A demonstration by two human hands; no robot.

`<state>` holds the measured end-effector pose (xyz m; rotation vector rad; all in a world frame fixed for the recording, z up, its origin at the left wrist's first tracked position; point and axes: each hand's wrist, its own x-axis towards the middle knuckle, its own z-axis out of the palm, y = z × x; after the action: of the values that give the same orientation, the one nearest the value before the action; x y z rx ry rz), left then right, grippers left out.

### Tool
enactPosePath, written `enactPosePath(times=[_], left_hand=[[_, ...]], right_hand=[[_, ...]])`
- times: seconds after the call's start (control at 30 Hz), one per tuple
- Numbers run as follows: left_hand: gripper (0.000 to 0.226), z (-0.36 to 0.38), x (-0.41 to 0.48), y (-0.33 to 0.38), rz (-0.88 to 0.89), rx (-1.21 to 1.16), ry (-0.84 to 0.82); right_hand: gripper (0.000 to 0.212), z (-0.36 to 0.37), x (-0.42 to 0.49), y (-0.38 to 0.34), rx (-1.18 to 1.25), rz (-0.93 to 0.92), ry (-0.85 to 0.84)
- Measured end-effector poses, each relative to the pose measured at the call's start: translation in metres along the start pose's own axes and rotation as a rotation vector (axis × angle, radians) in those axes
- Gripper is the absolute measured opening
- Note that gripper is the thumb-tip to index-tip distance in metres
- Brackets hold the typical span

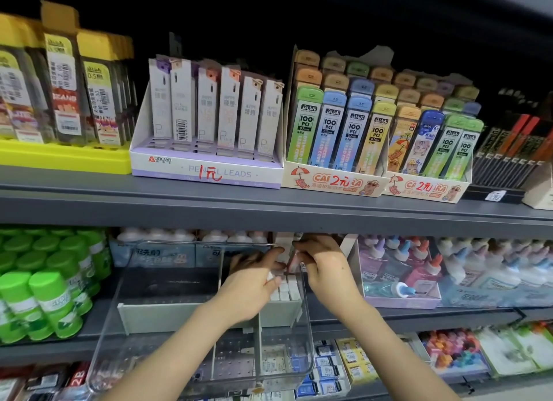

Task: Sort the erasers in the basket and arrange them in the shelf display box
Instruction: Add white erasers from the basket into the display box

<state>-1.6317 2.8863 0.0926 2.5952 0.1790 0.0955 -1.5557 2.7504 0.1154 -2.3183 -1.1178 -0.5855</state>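
In the right compartment of the clear plastic display box (179,358) on the grey shelf (419,318), the left hand (254,284) curls over the row of white block erasers (285,291), grip unclear, apparently steadying them while the right hand (324,266) pinches a pale eraser (294,258) to add.

A stationery shop is indicated: grey metal shelves (269,203) are stocked with rows of identical packaged goods, among them green-capped plastic glue bottles (45,296) and a white and lilac cardboard display box printed "PENCIL LEADS" (167,164). Prices are handwritten in red on it and on cream cardboard display boxes (332,180) of lead tubes. Small white block erasers (285,291) are lined up in a clear plastic display box (167,349).
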Motion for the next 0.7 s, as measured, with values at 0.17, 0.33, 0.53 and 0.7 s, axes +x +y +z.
enactPosePath(times=[0.17,0.33,0.53,0.7], left_hand=[[0.052,0.003,0.000,-0.003,0.017,-0.032,0.022],[0.047,0.000,-0.002,-0.001,0.018,-0.072,0.028],[0.049,0.000,-0.002,-0.002,0.033,-0.114,0.017],[0.047,0.007,0.003,-0.006,0.032,-0.146,0.025]], right_hand=[[0.032,0.008,0.007,0.003,-0.070,-0.089,-0.043],[0.020,0.017,0.004,0.008,-0.235,0.029,-0.052],[0.021,0.017,-0.003,0.000,-0.270,0.141,-0.229],[0.033,0.011,-0.015,-0.003,-0.263,0.276,-0.431]])
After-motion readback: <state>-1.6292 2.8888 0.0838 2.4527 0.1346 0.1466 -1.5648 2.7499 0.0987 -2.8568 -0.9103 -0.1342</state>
